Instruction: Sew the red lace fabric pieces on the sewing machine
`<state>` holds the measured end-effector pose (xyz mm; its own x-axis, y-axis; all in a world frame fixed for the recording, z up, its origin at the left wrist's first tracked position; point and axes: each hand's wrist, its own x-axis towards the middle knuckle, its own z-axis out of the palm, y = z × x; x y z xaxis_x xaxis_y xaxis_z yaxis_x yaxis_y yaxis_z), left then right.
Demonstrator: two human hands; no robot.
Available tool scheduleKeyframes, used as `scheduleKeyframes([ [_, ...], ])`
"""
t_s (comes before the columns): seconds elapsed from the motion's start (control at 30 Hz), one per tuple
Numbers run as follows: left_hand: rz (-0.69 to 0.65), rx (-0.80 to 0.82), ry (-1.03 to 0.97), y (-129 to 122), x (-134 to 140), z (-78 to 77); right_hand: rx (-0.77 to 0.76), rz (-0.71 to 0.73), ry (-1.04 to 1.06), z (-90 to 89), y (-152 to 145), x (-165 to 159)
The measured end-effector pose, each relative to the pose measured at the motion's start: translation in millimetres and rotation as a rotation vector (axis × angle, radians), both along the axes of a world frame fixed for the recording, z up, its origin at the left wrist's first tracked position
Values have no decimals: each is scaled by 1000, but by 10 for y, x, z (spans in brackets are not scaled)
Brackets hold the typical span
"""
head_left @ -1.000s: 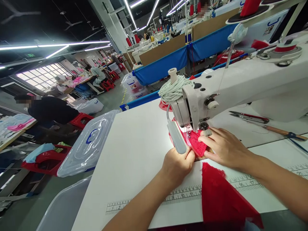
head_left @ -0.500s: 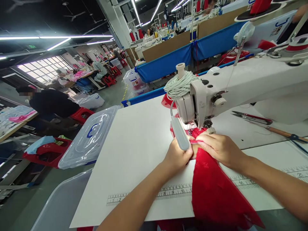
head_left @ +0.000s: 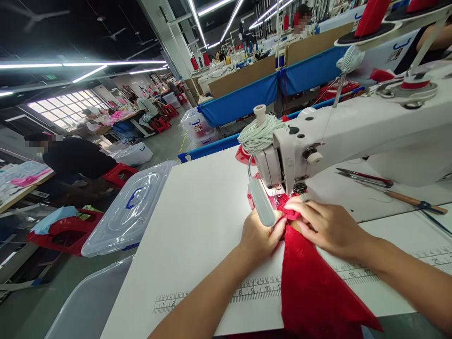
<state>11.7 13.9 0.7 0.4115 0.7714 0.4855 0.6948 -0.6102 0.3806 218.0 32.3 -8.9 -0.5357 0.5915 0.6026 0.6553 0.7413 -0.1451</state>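
Observation:
Red fabric (head_left: 314,287) runs from under the head of a white sewing machine (head_left: 339,127) down over the table's front edge. My left hand (head_left: 259,233) pinches the fabric just left of the needle area, partly covered by a grey lamp (head_left: 262,203). On the right, my right hand (head_left: 326,226) grips the same fabric close to the presser foot, thumb below and fingers on top. Both hands are nearly touching. Red lace (head_left: 282,201) shows in the lamp's light beneath the needle. The fingertips and the exact fabric edge are partly hidden.
Tweezers (head_left: 365,178) and a wooden-handled tool (head_left: 413,200) lie right of the needle. Printed ruler marks (head_left: 247,289) cross the white table (head_left: 190,226). A lidded clear box (head_left: 130,207) stands to the left. Pale cord (head_left: 263,132) is coiled on the machine head.
My right hand's fingers have lifted and spread slightly over the fabric, and more red fabric shows between the hands. The left hand stays nearly in place. The whole view has shifted slightly.

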Motion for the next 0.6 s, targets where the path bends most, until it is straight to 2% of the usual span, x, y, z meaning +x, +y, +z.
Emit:
scheduleKeyframes([
  [0.27,-14,49,145,-53,15,-68,-50,97,-1,-68,-10,-35],
  [0.37,-36,49,192,-117,15,2,-51,130,-3,-113,6,-18],
  [0.5,-109,49,354,-246,-3,164,-63,140,-4,-140,17,5],
  [0.6,-73,111,413,-304,-1,192,-69,137,-14,-143,17,16],
])
